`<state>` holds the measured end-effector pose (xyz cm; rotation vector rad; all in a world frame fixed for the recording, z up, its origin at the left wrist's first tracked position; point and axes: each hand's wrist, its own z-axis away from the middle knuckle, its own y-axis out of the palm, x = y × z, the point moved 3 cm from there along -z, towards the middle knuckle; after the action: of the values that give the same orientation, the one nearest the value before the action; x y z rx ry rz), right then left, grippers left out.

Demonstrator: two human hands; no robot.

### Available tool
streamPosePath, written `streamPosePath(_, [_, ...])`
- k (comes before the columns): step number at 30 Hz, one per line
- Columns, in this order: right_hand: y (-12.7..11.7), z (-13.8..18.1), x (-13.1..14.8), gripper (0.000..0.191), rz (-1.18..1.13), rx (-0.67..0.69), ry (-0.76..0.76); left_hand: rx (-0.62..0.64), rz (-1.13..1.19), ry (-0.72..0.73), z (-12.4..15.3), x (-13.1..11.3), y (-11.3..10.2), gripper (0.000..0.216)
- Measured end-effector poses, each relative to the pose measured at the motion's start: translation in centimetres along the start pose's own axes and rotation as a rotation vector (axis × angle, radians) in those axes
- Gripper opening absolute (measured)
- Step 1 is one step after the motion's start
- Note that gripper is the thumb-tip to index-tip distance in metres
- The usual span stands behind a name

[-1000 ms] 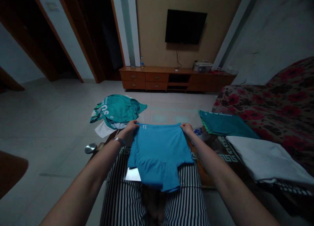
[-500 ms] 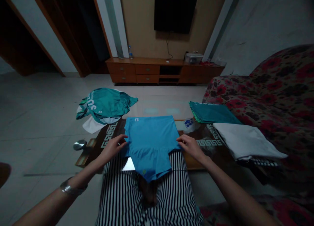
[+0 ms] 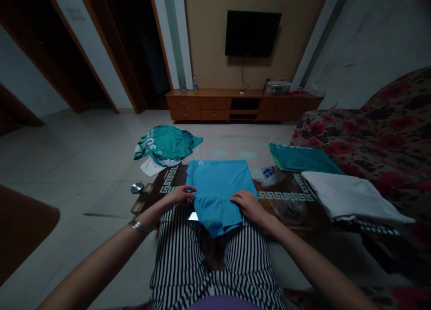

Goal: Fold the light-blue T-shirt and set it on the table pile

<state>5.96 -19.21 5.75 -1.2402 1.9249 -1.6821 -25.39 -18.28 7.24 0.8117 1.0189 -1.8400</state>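
Observation:
A light blue T-shirt (image 3: 220, 177) lies partly folded on the low table, its narrower near end hanging over my lap in front of my striped trousers. At the shirt's left edge, my left hand (image 3: 184, 195) has its fingers closed on the cloth. My right hand (image 3: 248, 206) rests on the right side of the shirt, palm down with the fingers stretched out over the fabric. A small white print shows near the shirt's far left corner. Under its left side, a bright white patch (image 3: 193, 216) peeks out.
The dark table (image 3: 286, 196) has a pale key-pattern border. Heaped green clothes (image 3: 171, 144) lie at its far left; a folded green garment (image 3: 305, 158) and a folded white one (image 3: 350, 193) lie right. Beyond are a flowered sofa (image 3: 336, 126), a television cabinet (image 3: 215, 104) and a plastic bag (image 3: 271, 175).
My right hand has moved inward from the shirt's right edge onto the cloth. My left hand stays at the left edge. The view has tilted up, and the scene has shifted right.

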Motion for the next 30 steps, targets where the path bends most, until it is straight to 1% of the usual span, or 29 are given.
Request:
streamPosePath(3, [0.5,-0.3,-0.3,0.035,0.017,-0.018,0.035,-0.031,-0.023,-0.012,-0.5,0.2,0.3,0.048])
streamPosePath(7, [0.8,-0.2,-0.6,0.036,0.018,-0.034,0.06,-0.142,-0.05,0.017,-1.6,0.4,1.0,0.038])
streamPosePath(9, [0.9,-0.1,-0.8,0.035,0.001,-0.04,0.072,-0.176,-0.021,0.013,-2.0,0.4,1.3,0.034])
streamPosePath(12, [1.0,-0.1,-1.3,0.033,-0.028,-0.045,0.088,-0.184,0.051,-0.019,-2.3,0.3,1.8,0.034])
streamPosePath(15, [0.7,-0.3,-1.7,0.033,-0.011,-0.026,0.089,-0.15,0.154,-0.066,-2.1,0.2,2.0,0.042])
streamPosePath(17, [0.5,-0.4,-1.8,0.036,0.012,-0.003,0.078,-0.116,0.224,-0.101,-2.0,0.1,2.1,0.05])
streamPosePath(19, [0.3,-0.5,-1.7,0.041,0.031,0.019,0.062,-0.065,0.271,-0.125,-1.8,-0.3,2.2,0.053])
streamPosePath(21, [0.2,-0.5,-1.7,0.042,0.044,0.027,0.061,0.006,0.307,-0.123,-1.7,-1.0,2.3,0.046])
streamPosePath(23, [0.2,-0.6,-1.8,0.039,0.04,0.023,0.074,0.062,0.343,-0.104,-1.6,-2.0,2.3,0.038])
streamPosePath(26, [0.3,-0.6,-2.5,0.03,-0.025,-0.007,0.096,0.079,0.392,-0.063,-1.5,-3.5,2.0,0.031])
streamPosePath(30, [0.3,-0.3,-3.6,0.022,-0.181,-0.076,0.135,0.089,0.449,-0.045,-1.4,-5.1,1.5,0.025])
